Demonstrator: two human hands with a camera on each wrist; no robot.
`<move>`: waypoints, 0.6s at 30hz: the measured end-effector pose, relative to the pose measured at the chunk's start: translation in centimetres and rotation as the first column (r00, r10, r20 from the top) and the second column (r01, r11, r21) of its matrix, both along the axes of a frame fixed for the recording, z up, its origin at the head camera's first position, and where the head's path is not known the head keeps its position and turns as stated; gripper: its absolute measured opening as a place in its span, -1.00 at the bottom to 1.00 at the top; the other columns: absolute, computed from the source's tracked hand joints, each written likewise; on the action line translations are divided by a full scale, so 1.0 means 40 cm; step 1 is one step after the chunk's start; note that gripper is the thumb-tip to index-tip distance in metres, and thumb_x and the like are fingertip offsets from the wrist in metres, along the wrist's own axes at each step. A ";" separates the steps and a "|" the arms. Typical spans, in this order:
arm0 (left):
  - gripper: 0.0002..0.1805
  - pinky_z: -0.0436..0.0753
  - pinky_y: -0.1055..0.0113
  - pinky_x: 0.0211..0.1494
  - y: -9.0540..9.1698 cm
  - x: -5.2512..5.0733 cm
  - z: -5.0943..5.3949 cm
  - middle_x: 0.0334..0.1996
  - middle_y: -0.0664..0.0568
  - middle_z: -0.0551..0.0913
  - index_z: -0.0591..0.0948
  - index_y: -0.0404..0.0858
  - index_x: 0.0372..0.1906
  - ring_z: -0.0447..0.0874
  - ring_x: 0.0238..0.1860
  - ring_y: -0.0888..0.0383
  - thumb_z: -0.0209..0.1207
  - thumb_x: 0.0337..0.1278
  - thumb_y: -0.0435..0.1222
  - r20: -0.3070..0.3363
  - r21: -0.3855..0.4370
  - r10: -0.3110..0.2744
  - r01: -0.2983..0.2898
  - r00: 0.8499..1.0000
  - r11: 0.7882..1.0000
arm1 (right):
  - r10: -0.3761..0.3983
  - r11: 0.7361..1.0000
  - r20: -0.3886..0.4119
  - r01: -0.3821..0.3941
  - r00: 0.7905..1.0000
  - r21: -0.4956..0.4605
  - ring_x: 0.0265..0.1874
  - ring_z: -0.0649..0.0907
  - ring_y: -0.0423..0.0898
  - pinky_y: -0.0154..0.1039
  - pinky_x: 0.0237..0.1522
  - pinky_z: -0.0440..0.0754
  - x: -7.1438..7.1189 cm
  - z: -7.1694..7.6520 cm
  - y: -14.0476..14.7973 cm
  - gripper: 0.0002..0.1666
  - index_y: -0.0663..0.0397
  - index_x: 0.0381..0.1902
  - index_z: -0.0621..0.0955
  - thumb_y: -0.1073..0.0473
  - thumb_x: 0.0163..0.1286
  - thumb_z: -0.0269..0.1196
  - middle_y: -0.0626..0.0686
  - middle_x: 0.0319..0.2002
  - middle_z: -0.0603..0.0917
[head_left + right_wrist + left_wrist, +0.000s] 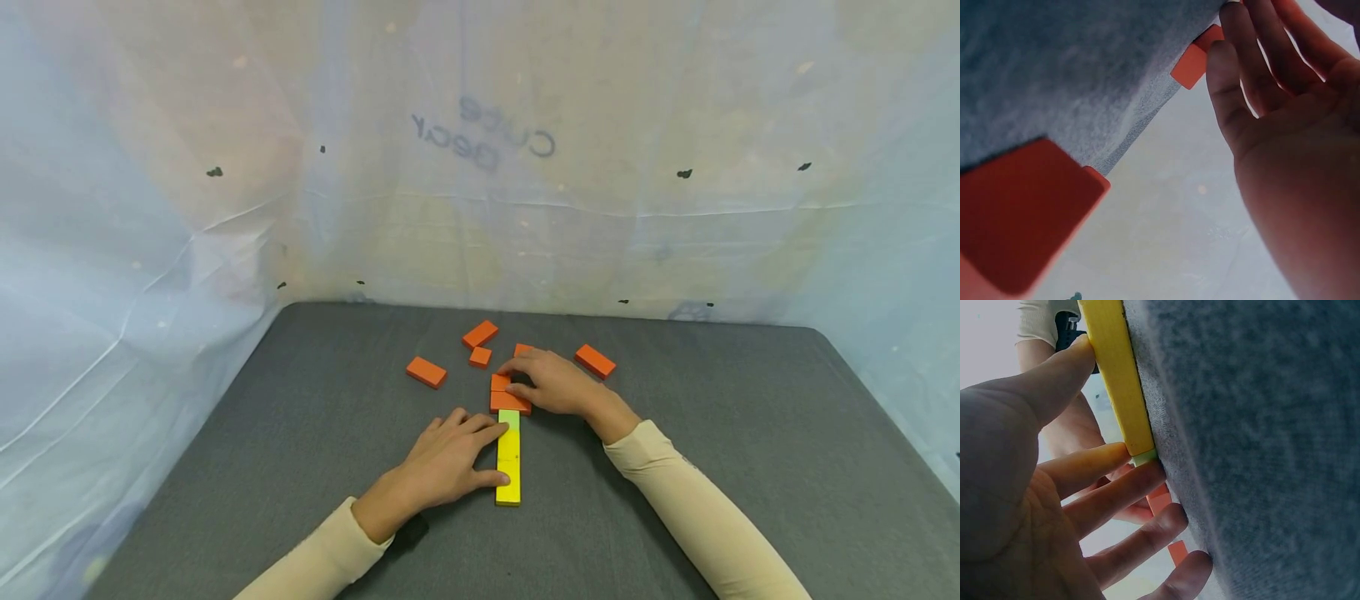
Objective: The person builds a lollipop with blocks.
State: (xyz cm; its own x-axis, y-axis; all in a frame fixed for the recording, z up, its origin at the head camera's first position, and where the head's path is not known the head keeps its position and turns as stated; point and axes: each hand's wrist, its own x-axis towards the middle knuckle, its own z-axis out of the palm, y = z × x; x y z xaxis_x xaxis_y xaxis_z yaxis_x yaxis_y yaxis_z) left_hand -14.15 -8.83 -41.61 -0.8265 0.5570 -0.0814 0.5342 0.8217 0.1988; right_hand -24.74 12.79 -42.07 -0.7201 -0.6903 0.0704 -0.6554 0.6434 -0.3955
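A yellow strip (508,454) with a light green block (509,418) at its far end lies lengthwise in front of me. My left hand (448,462) touches the strip's left side with its thumb and index fingertip, its fingers spread and fairly straight. Across the green end lies an orange block (498,403), and just beyond it is another orange block (498,382). My right hand (553,382) pinches that farther block between thumb and fingertips, covering its right part. Seen from the left wrist, the yellow side (1119,381) meets the thumb and index fingertip.
Loose orange blocks lie around: one at left (427,372), one at far centre (481,334), a small square one (481,357), one at right (595,361). Another (522,349) is partly hidden behind the right hand. The grey table (337,467) ends at a pale hanging sheet (480,250).
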 end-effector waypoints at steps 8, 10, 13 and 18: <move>-0.20 0.51 0.02 0.02 -0.001 0.000 0.002 0.27 0.19 0.53 0.44 0.08 0.42 0.44 0.09 0.13 0.22 0.09 0.30 0.007 0.001 0.003 -0.003 1.000 1.000 | -0.001 1.000 0.008 0.001 1.000 -0.001 0.15 0.63 -0.02 0.00 0.20 0.56 -0.005 0.000 0.004 -0.61 -0.09 0.22 0.61 0.02 0.50 0.19 -0.02 0.15 0.67; -0.20 0.51 0.02 0.02 0.000 0.000 0.003 0.27 0.19 0.53 0.44 0.08 0.42 0.44 0.09 0.13 0.22 0.09 0.30 0.006 0.001 0.003 -0.003 1.000 1.000 | 0.000 1.000 0.016 0.000 1.000 -0.003 0.16 0.63 -0.03 0.00 0.20 0.56 -0.007 0.000 0.006 -0.61 -0.10 0.22 0.61 0.01 0.50 0.19 -0.02 0.15 0.67; -0.20 0.51 0.01 0.03 0.000 0.000 0.005 0.27 0.18 0.53 0.44 0.08 0.42 0.44 0.10 0.12 0.22 0.09 0.30 0.004 0.001 0.002 -0.002 1.000 1.000 | -0.001 1.000 0.029 0.001 1.000 -0.003 0.17 0.63 -0.03 -0.01 0.21 0.55 -0.008 0.001 0.008 -0.60 -0.11 0.23 0.61 0.00 0.49 0.20 -0.03 0.16 0.67; -0.20 0.51 0.03 0.02 0.000 0.001 0.006 0.27 0.18 0.53 0.44 0.07 0.42 0.45 0.10 0.12 0.22 0.09 0.30 0.002 -0.001 0.002 -0.002 1.000 1.000 | -0.002 1.000 0.038 0.002 0.999 -0.003 0.18 0.62 -0.03 0.00 0.22 0.55 -0.008 0.004 0.008 -0.60 -0.12 0.23 0.61 -0.01 0.49 0.20 -0.04 0.17 0.66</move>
State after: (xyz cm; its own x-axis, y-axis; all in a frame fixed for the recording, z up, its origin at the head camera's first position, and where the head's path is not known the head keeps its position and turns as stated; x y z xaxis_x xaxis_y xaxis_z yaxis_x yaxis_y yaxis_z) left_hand -14.11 -8.81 -41.35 -0.8276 0.5551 -0.0833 0.5320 0.8230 0.1991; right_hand -25.07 13.10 -41.93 -0.7235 -0.6888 0.0451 -0.6388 0.6433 -0.4220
